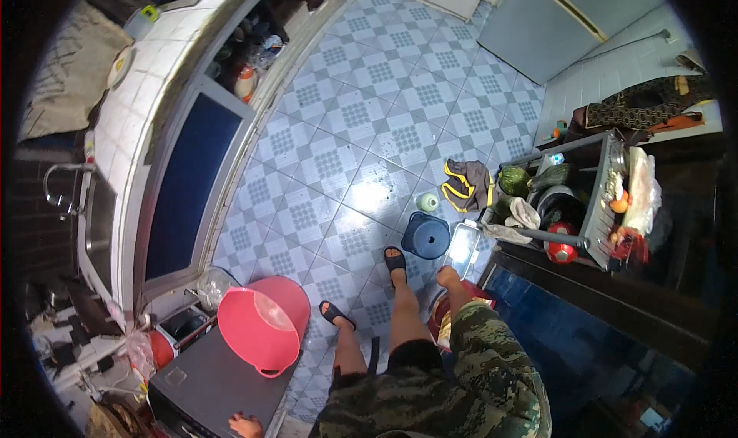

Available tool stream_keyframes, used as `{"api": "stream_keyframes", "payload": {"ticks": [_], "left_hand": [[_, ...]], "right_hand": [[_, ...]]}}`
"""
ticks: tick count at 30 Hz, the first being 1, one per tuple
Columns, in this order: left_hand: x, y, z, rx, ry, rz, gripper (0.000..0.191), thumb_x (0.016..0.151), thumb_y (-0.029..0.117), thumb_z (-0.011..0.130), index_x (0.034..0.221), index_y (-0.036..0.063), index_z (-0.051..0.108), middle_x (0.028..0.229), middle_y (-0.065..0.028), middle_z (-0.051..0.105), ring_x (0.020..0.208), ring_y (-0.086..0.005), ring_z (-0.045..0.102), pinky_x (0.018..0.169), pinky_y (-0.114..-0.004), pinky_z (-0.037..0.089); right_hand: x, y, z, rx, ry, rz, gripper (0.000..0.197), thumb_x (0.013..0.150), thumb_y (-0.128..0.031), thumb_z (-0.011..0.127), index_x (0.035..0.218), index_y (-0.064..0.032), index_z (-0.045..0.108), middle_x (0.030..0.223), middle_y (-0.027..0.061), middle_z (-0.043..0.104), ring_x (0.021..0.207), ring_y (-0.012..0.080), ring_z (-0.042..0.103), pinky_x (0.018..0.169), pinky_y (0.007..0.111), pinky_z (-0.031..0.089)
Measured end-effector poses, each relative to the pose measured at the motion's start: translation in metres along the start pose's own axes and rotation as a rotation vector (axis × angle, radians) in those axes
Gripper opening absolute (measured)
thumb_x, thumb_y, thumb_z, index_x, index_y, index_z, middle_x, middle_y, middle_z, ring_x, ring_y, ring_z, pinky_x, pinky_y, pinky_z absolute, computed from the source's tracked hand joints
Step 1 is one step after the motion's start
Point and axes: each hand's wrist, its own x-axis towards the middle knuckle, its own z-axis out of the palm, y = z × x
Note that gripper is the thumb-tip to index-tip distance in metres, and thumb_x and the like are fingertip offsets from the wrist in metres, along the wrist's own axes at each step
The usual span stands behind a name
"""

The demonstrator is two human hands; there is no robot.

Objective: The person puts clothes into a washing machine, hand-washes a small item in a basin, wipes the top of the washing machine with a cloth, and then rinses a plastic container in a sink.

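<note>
Fingers spread, my left hand [247, 424] is low in the picture, over the top of a dark grey box-shaped cabinet or appliance [216, 374]. A pink flexible plastic tub [297, 305] leans on its side against that top. My right hand [447, 276] has curled fingers and overlaps the near end of a pale rectangular container [463, 242] that shines brightly; whether it grips the container is unclear. Just left of the container is an upturned dark blue plastic stool or bucket [426, 236]. A pale green round jar or vegetable [428, 202] lies beyond it.
At right stands a shelf rack [599, 190] with green squash [513, 179], a red ball-like item [560, 245] and bagged vegetables. A dark cloth with yellow trim [468, 184] lies on the tiled floor [346, 207]. Below my right arm is a red-and-gold bag or box [441, 317]. A sink [101, 230] is at left.
</note>
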Motion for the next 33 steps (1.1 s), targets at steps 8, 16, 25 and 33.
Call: {"api": "stream_keyframes", "payload": {"ticks": [8, 16, 25, 33], "left_hand": [[-0.025, 0.092, 0.032, -0.575, -0.764, 0.525, 0.031, 0.074, 0.013, 0.06, 0.101, 0.0031, 0.049, 0.098, -0.0145, 0.051, 0.09, -0.0255, 0.048, 0.079, -0.04, 0.038], [-0.053, 0.136, -0.006, -0.207, -0.973, 0.386, 0.038, 0.082, 0.028, 0.054, 0.11, 0.0014, 0.05, 0.104, -0.0166, 0.055, 0.096, -0.0287, 0.052, 0.082, -0.041, 0.042], [-0.058, 0.133, 0.026, -0.348, -0.996, 0.222, 0.025, 0.078, 0.021, 0.055, 0.095, 0.0018, 0.055, 0.088, -0.0147, 0.058, 0.082, -0.0267, 0.056, 0.072, -0.038, 0.045], [-0.107, 0.065, 0.112, -0.774, -0.926, 0.029, 0.015, 0.075, 0.015, 0.055, 0.081, 0.0022, 0.06, 0.073, -0.013, 0.062, 0.07, -0.025, 0.059, 0.064, -0.037, 0.047]], "right_hand": [[0.155, -0.027, -0.039, 0.16, 0.136, 0.151, 0.05, 0.072, -0.016, 0.05, 0.121, -0.009, 0.043, 0.11, 0.0241, 0.051, 0.102, 0.0378, 0.051, 0.087, 0.043, 0.041], [0.271, -0.046, -0.018, 0.096, 0.425, 0.165, 0.077, 0.068, -0.018, 0.062, 0.134, -0.0186, 0.023, 0.119, 0.0247, 0.035, 0.106, 0.0424, 0.044, 0.087, 0.046, 0.04], [0.308, -0.045, -0.02, -0.162, 0.377, 0.093, 0.039, 0.08, -0.018, 0.052, 0.117, -0.012, 0.041, 0.11, 0.0222, 0.046, 0.089, 0.0375, 0.056, 0.073, 0.043, 0.048], [0.197, -0.107, -0.023, -0.091, 0.575, -0.146, 0.048, 0.068, -0.016, 0.066, 0.106, -0.0058, 0.038, 0.102, 0.0193, 0.05, 0.088, 0.0389, 0.054, 0.073, 0.045, 0.044]]}}
